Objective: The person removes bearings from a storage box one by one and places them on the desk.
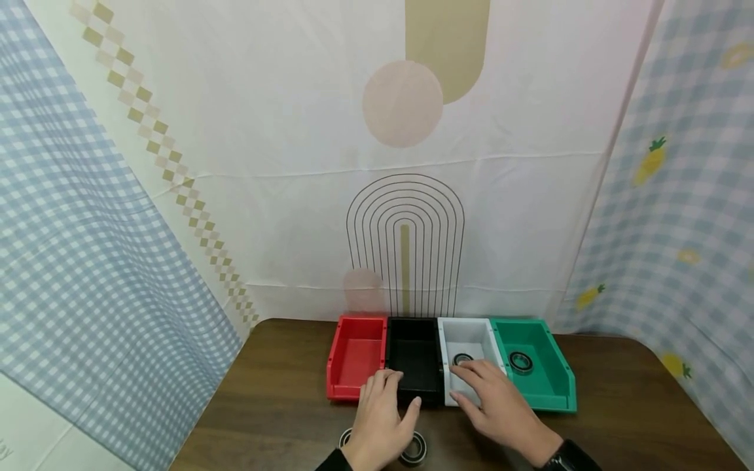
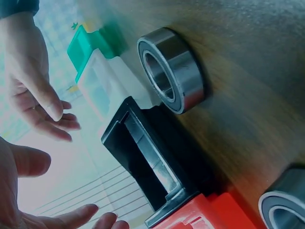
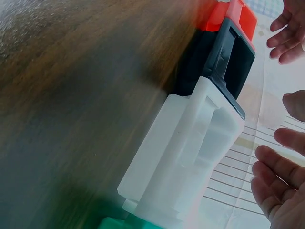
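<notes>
My left hand [image 1: 379, 418] hovers in front of the black bin [image 1: 415, 360], fingers spread and holding nothing. Beneath it on the table are two ball bearings: one bearing [image 1: 415, 450] right of the palm, the other [image 2: 286, 214] at its left, partly hidden by the hand in the head view. My right hand [image 1: 501, 409] is over the front of the white bin [image 1: 468, 330], fingers loosely bent with nothing in them. Inside the white bin a bearing [image 1: 463, 358] shows just past the fingertips. Another bearing [image 1: 521, 362] lies flat in the green bin [image 1: 550, 373].
Leftmost in the row of bins is a red bin [image 1: 357, 353], side by side with the black one. The bins stand at the back of the brown wooden table [image 1: 265, 392], against a printed white cloth [image 1: 294, 229]. Checked cloths [image 1: 100, 248] hang at both sides.
</notes>
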The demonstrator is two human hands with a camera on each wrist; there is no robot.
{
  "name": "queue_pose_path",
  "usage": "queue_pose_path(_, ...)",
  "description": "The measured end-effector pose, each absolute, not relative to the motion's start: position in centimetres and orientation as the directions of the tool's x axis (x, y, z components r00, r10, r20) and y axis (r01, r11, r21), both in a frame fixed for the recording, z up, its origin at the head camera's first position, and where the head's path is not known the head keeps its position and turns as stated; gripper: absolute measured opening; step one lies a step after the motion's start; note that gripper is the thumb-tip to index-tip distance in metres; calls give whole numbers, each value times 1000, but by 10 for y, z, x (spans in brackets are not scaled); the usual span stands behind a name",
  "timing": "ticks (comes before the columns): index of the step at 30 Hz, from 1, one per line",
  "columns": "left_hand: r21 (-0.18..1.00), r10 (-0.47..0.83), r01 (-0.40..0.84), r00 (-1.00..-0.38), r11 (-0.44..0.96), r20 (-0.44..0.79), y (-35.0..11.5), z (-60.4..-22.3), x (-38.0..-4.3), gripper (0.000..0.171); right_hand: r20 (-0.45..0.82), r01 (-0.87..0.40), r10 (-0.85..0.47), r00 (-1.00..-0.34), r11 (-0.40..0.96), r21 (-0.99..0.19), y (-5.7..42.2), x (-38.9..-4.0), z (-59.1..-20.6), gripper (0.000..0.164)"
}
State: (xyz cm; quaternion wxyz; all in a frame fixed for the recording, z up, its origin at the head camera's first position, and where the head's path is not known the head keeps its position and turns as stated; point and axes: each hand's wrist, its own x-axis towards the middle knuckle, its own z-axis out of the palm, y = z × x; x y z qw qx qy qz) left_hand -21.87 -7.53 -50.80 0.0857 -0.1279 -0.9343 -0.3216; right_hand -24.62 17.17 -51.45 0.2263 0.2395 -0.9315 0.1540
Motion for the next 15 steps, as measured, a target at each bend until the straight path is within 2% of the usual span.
queue_pose_path(15,600,200,296,-954,743,223,-67,-507,-223,56,543,-551,-386,-746,815,-177,175,-245,-521,38)
